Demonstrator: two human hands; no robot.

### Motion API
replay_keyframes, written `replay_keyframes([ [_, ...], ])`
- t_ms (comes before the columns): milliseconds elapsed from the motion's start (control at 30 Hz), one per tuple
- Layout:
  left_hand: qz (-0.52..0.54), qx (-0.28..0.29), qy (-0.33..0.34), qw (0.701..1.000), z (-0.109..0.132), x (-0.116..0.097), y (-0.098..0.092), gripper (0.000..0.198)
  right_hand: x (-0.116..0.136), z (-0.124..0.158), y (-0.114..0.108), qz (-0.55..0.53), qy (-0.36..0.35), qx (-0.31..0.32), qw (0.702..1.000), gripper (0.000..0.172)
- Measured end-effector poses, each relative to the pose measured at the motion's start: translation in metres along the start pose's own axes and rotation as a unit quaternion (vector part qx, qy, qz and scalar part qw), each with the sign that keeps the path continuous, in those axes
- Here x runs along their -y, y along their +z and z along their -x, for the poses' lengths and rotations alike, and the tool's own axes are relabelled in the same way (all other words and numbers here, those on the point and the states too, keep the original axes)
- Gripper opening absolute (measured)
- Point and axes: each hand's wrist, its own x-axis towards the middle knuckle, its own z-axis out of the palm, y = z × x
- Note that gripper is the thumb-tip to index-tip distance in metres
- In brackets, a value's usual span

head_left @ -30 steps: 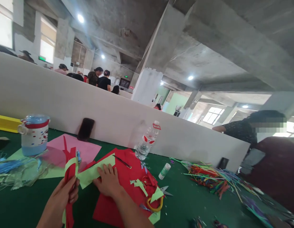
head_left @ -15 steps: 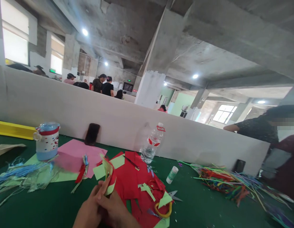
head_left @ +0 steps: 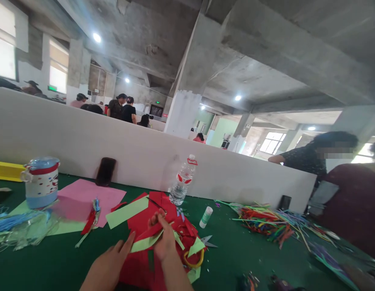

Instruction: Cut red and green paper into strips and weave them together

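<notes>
Between my two hands is a folded paper strip [head_left: 145,243], red on one side and light green on the other. My left hand [head_left: 110,258] grips its left end; the thumb is partly hidden. The right end is pinched in my right hand [head_left: 166,242]. Beneath them lie red paper sheets [head_left: 135,266] with cut scraps. A light green paper strip [head_left: 126,213] rests just beyond my left hand. To the right of my right hand are yellow-handled scissors [head_left: 202,252], their handles partly under a green scrap [head_left: 195,246].
A glue stick [head_left: 206,217] and a water bottle [head_left: 183,182] stand ahead. At left are a cup [head_left: 41,184], pink paper [head_left: 84,198], a tassel [head_left: 92,216] and a phone [head_left: 105,171]. Pipe cleaners [head_left: 266,220] lie right. A white partition [head_left: 145,161] runs behind; people [head_left: 351,202] are at right.
My hands were together and upright around the folded paper; they have moved apart and lower, stretching the strip sideways over the red sheets. The view has turned slightly right.
</notes>
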Motion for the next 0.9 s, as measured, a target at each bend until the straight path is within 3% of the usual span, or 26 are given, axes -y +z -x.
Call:
replay_keyframes([
  [200, -0.075, -0.053, -0.060, 0.994, -0.030, 0.028, -0.025, 0.070, 0.056, -0.022, -0.066, 0.206, -0.087, -0.058, 0.973, 0.055],
  [300, -0.094, -0.065, -0.096, 0.989, -0.034, 0.046, -0.019, 0.061, 0.068, -0.009, -0.101, 0.357, -0.119, -0.078, 0.923, 0.041],
  [400, -0.112, -0.077, -0.113, 0.984, -0.027, 0.061, -0.006, 0.062, 0.060, 0.012, -0.122, 0.500, -0.134, -0.090, 0.851, 0.025],
  [567, -0.134, -0.104, -0.086, 0.982, -0.005, 0.063, 0.013, 0.069, 0.036, 0.029, -0.122, 0.657, -0.125, -0.054, 0.741, 0.036],
  [667, -0.140, -0.166, -0.040, 0.975, 0.011, 0.052, 0.030, 0.060, 0.027, 0.023, -0.117, 0.707, -0.121, -0.034, 0.696, 0.040],
  [733, -0.127, -0.197, -0.005, 0.972, 0.018, 0.044, 0.040, 0.055, 0.024, 0.019, -0.115, 0.728, -0.122, -0.031, 0.674, 0.034],
  [833, -0.113, -0.191, 0.037, 0.974, 0.020, 0.038, 0.049, 0.052, 0.024, 0.018, -0.117, 0.740, -0.145, -0.027, 0.656, 0.021],
  [900, -0.112, -0.194, 0.040, 0.974, 0.020, 0.037, 0.048, 0.052, 0.028, 0.020, -0.122, 0.738, -0.167, -0.024, 0.654, 0.021],
])
